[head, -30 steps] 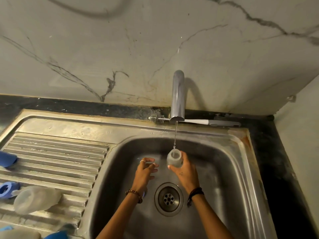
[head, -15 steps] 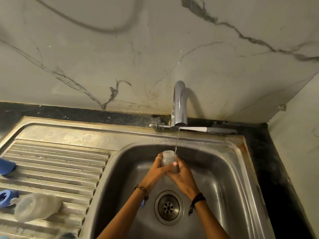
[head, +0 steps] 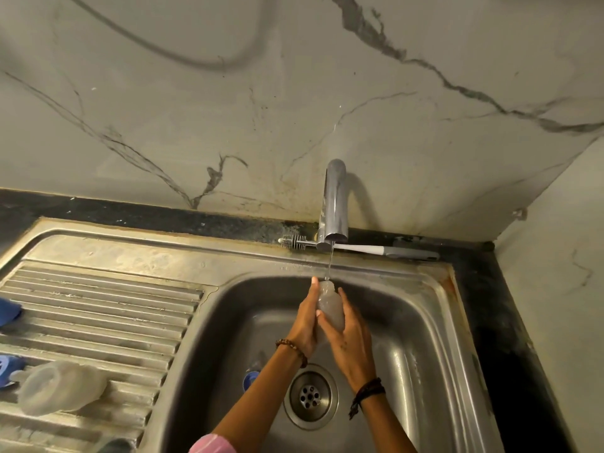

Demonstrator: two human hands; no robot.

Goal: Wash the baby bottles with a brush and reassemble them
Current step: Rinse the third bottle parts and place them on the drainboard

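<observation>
1. Sink (head: 421, 325): steel basin fills the lower right, drain (head: 311, 397) at about 6 o'clock of the hands. Ribbed draining board (head: 108, 308) runs off toward 9 o'clock.
2. Tap (head: 334, 204) at 12 o'clock of the basin, a thin stream of water falling from its spout onto the top of the bottle below.
3. Bottle (head: 330, 305): small, cloudy plastic, held upright under the stream above the middle of the basin, between both hands.
4. Left hand (head: 305, 322): flat against the bottle's 9 o'clock side, fingers straight and pressed together, tips reaching up past the bottle's neck.
5. Right hand (head: 351, 335): cups the bottle from 3 o'clock, thumb and fingers curled round its body. Both forearms rise from 6 o'clock, a wristband on each.
6. Second bottle (head: 62, 392) lies on its side on the draining board at 8 o'clock, blue parts (head: 8, 371) just beside it.
7. Brush (head: 353, 248) lies on the rim behind the tap, untouched.
8. Step, as judged: rinsing or hand-rubbing the bottle under water. Next move likely calls for freeing one hand to reach to 12 o'clock for the brush while the other keeps hold of the wet, slippery bottle.
</observation>
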